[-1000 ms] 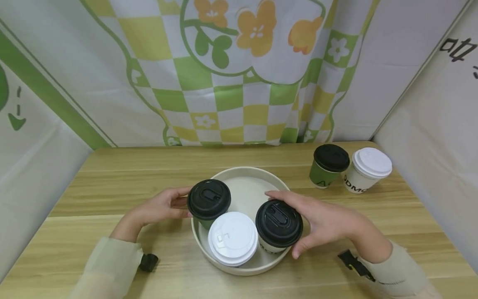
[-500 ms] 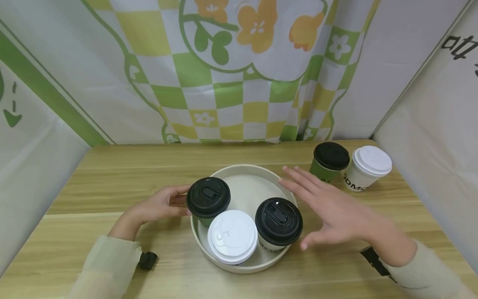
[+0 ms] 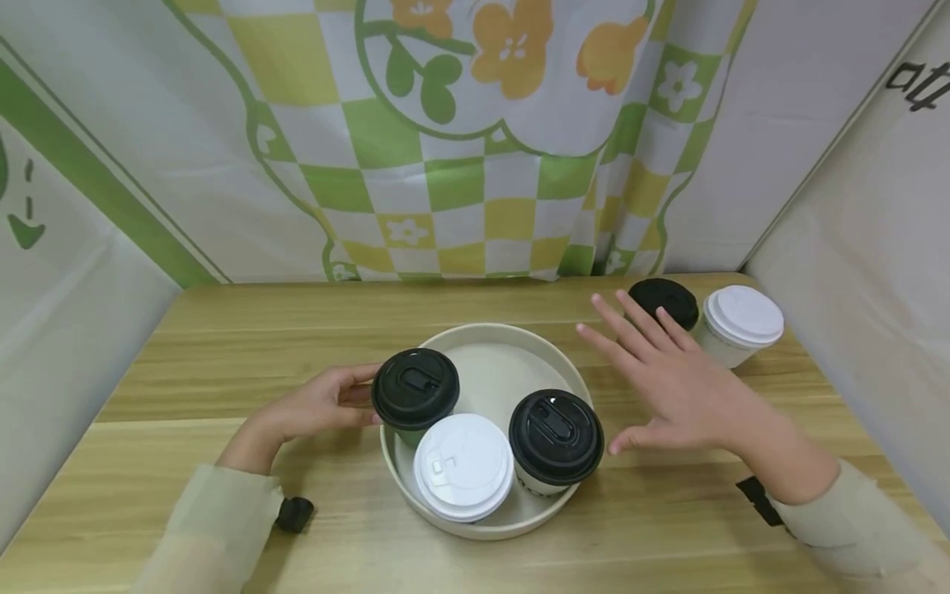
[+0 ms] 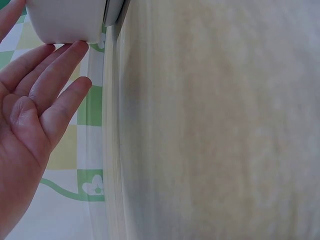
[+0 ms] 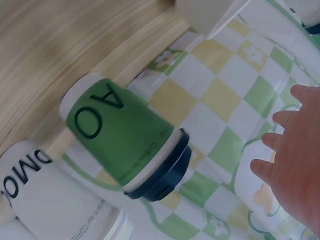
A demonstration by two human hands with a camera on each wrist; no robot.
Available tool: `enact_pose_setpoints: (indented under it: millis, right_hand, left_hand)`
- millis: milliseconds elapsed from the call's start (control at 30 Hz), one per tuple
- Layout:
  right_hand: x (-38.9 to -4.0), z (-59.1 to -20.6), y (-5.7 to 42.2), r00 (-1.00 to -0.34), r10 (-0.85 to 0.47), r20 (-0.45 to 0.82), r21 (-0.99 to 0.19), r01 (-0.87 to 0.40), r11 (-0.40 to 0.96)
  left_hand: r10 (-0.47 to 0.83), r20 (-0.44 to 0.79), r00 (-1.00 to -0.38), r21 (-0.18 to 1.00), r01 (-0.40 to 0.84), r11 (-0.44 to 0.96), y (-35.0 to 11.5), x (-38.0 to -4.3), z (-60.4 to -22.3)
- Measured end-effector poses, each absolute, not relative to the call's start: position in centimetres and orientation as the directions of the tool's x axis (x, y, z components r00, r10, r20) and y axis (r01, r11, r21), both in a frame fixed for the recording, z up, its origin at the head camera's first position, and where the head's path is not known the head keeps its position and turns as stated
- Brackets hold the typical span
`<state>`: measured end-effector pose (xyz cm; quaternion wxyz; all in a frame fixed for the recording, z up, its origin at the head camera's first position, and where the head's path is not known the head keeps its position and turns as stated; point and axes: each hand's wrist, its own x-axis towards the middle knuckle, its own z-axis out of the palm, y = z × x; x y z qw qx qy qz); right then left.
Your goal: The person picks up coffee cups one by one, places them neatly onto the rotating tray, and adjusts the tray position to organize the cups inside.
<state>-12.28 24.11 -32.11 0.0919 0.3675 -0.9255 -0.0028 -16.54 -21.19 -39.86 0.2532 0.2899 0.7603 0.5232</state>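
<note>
A round cream tray [image 3: 499,367] holds three lidded paper cups in the head view: a green cup with a black lid [image 3: 416,388] at left, a cup with a white lid [image 3: 463,469] in front, and a pale cup with a black lid [image 3: 557,437] at right. Beside the tray's left edge my left hand [image 3: 319,404] rests, its fingertips at the tray wall [image 4: 70,20] in the left wrist view. My right hand [image 3: 675,384], fingers spread and holding nothing, reaches over the table and partly hides a green cup [image 5: 122,132] with a black lid.
A white cup with a white lid [image 3: 742,318] stands beside the green one at the back right of the wooden table [image 3: 297,326]. Behind the table hangs a checkered flower curtain [image 3: 453,186]. White panels [image 3: 853,272] close in both sides.
My right hand has let go of the black-lidded cup at the tray's right and moved right and farther back, toward the green cup. The left hand stays at the tray.
</note>
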Motion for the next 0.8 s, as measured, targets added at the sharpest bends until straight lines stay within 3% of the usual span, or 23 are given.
enact_pose_setpoints:
  millis: [300,800]
  right_hand:
    - [-13.5,-32.1,25.9,-0.756,-0.635,0.156,0.103,-0.627,0.772]
    - [-15.1,-30.8,29.2,-0.824,-0.545,0.158,0.054,-0.544,0.838]
  left_hand:
    - [0.701,-0.091,-0.707,0.938,0.175,0.299,-21.2,-16.5,-39.8]
    - [0.713,-0.072,-0.698,0.948,0.173,0.265,-21.2,-16.5,-39.9]
